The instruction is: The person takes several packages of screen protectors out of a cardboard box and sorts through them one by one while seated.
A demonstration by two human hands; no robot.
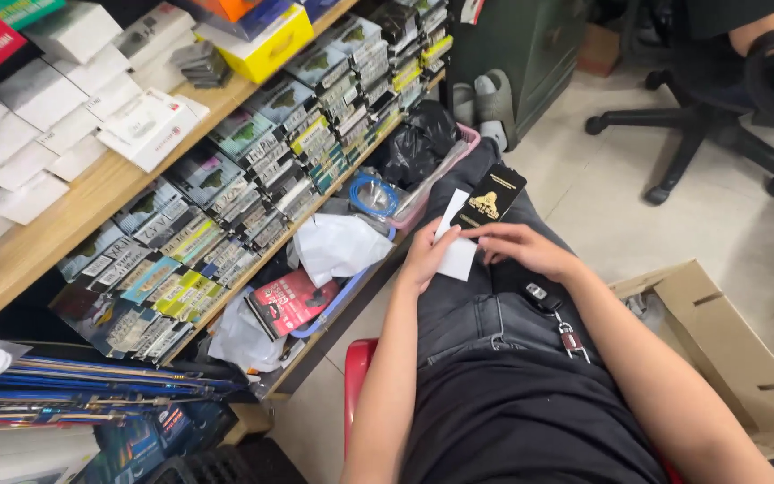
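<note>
I sit on a red stool (356,369) with my legs stretched out in dark jeans. My left hand (425,255) grips a white paper sleeve (456,254) against my thigh. My right hand (523,245) rests its fingers on the same white sleeve, just below a flat black packet with a gold emblem (489,197) lying on my leg. A car key fob (539,293) with a small red tag hangs at my belt.
Wooden shelves (91,193) on the left hold white boxes and rows of small flat packets. A blue basket (351,291) with white bags and a red packet sits below. A cardboard box (727,345) lies at right, an office chair (718,116) beyond.
</note>
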